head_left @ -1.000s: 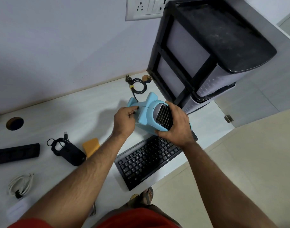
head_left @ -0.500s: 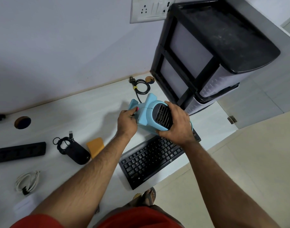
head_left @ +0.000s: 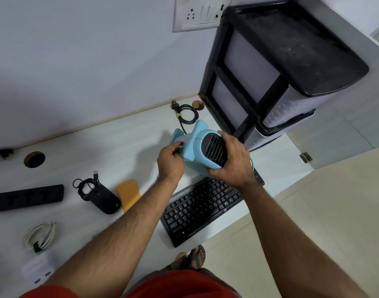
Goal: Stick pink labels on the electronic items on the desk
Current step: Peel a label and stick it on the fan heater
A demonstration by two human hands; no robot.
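A light blue fan heater (head_left: 192,145) with a dark grille stands on the white desk (head_left: 124,143), just behind the black keyboard (head_left: 203,209). My right hand (head_left: 231,162) grips its grille end, fingers curled over the top. My left hand (head_left: 170,162) is at its left side, fingertips against the blue casing right below a small pink label (head_left: 182,140) on it. A black mouse (head_left: 104,200) with coiled cable, a black power strip (head_left: 26,197), a white cable (head_left: 41,235) and a white charger (head_left: 37,271) lie to the left.
An orange pad (head_left: 129,194) lies between the mouse and my left forearm. The heater's black cord and plug (head_left: 185,114) coil by the wall. A black drawer unit (head_left: 281,78) stands at the desk's right end. Two cable holes (head_left: 34,159) pierce the desk.
My left hand's fingers have slid down off the heater's side, and the pink label now shows on the blue casing. The right hand keeps its hold on the heater.
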